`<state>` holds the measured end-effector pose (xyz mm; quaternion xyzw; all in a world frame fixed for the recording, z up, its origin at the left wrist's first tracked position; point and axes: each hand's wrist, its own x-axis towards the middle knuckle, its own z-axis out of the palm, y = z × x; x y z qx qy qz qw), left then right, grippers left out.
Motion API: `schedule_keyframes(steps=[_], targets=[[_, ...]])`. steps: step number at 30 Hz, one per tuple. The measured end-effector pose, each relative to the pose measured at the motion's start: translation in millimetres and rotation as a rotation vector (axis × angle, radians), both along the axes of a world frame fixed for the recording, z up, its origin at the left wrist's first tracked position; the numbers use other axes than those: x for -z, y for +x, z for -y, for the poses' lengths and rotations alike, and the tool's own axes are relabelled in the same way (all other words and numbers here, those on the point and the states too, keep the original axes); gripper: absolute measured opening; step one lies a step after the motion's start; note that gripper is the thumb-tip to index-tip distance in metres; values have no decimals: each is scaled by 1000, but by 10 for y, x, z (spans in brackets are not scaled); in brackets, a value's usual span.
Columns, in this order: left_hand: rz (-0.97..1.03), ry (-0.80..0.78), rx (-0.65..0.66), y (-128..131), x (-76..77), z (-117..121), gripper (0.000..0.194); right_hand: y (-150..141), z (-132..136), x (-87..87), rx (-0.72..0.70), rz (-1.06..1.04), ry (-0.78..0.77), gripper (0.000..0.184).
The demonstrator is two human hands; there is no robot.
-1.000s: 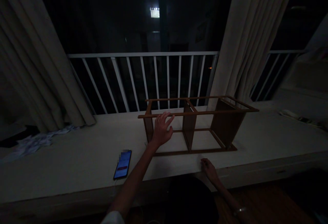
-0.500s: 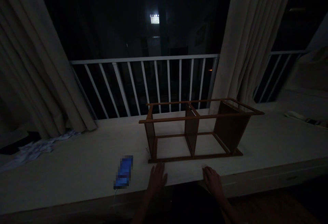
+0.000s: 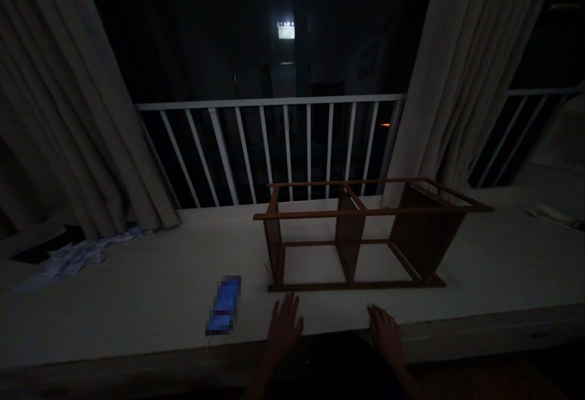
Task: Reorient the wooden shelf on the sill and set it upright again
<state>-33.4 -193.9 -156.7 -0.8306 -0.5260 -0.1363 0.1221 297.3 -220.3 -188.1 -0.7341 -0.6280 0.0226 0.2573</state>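
Observation:
A brown wooden shelf frame (image 3: 361, 229) with two open compartments stands on a wide pale ledge (image 3: 137, 302) in a dim room. My left hand (image 3: 283, 327) lies flat on the ledge's front edge, fingers stretched out, just short of the frame's left corner. My right hand (image 3: 386, 330) rests on the same edge in front of the frame's middle, fingers lying loosely on the surface. Neither hand holds anything. A lit phone (image 3: 223, 305) lies on the ledge to the left of my left hand.
A white railing (image 3: 274, 144) runs behind the ledge before a dark window. Curtains hang at the left (image 3: 68, 113) and right (image 3: 466, 71). Crumpled paper (image 3: 77, 257) lies on the ledge at the far left. A pale object (image 3: 553, 214) lies at the far right.
A second ago my left hand was raised at the frame's top left rail; it has drawn back and now lies flat on the ledge's front edge. The view shifted slightly left.

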Motion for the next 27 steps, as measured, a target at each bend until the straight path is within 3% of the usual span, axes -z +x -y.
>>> schedule_keyframes(steps=[18, 27], targets=[[-12, 9, 10, -3, -50, 9, 52, -1, 0, 40, 20, 122, -36, 40], [4, -21, 2, 9, -42, 0, 52, -39, 36, -86, 11, 105, -12, 37]])
